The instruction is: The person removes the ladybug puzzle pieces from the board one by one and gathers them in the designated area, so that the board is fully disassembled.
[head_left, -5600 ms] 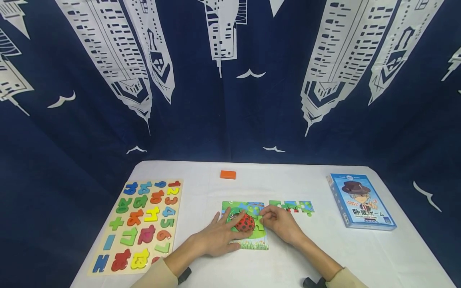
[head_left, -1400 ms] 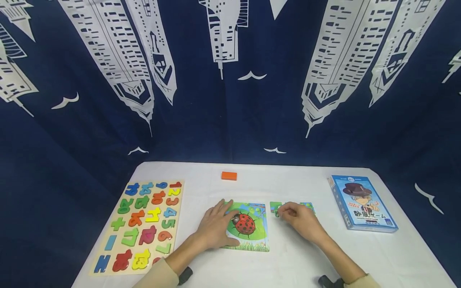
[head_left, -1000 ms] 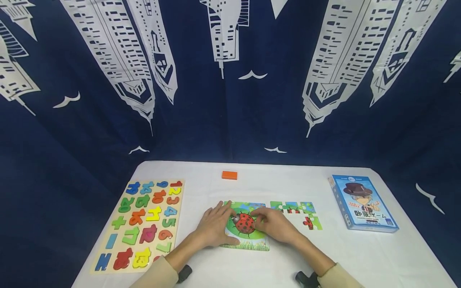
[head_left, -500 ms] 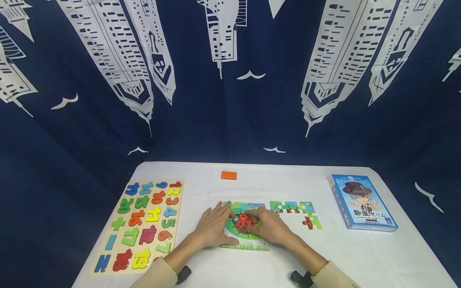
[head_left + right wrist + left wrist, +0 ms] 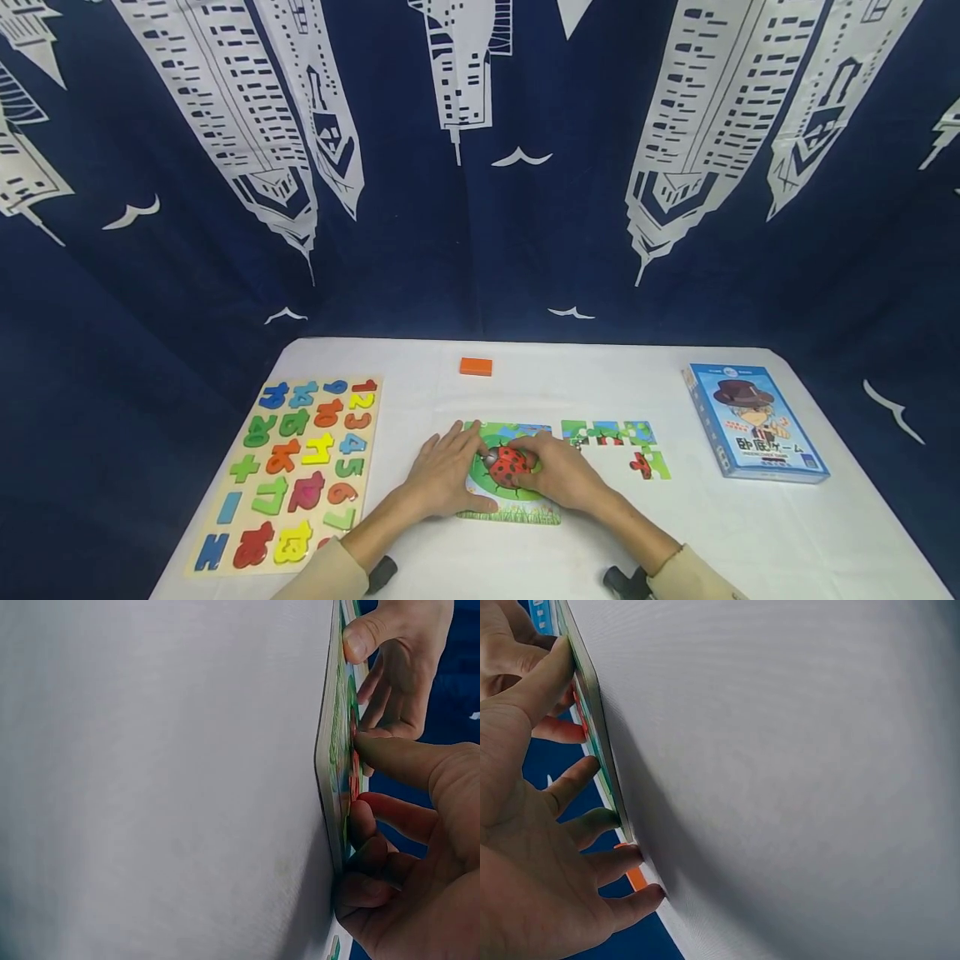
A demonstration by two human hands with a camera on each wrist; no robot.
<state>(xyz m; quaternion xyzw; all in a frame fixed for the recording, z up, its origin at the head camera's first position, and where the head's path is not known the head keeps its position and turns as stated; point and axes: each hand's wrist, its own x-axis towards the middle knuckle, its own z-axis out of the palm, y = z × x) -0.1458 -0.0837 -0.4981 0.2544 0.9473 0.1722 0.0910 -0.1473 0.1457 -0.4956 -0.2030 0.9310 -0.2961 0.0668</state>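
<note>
In the head view, a jigsaw puzzle board (image 5: pixel 510 512) with a ladybug (image 5: pixel 501 469) on green lies at the table's middle. Along its left side my left hand (image 5: pixel 442 475) rests with fingers spread, the thumb at the lower left. My right hand (image 5: pixel 566 475) reaches in from the right, thumb and index finger pinching a puzzle piece at the ladybug's right half; the right wrist view shows this thumb (image 5: pixel 397 757) over the red area. Its palm hides the board's right side. Right of the board are a row of loose puzzle pieces (image 5: pixel 641 432) and a red-green piece (image 5: pixel 651 465) below.
At the left lies a cream number board (image 5: pixel 300 475) with coloured numerals. A blue game box (image 5: pixel 757 423) lies at the right, and an orange block (image 5: pixel 476 367) near the back edge. A dark blue patterned cloth (image 5: pixel 480 250) hangs behind the white table (image 5: pixel 405 400).
My right hand has moved left from the loose pieces to the ladybug, exposing the red-green piece. In the last half second it barely moves. My left hand has shifted to the board's left side.
</note>
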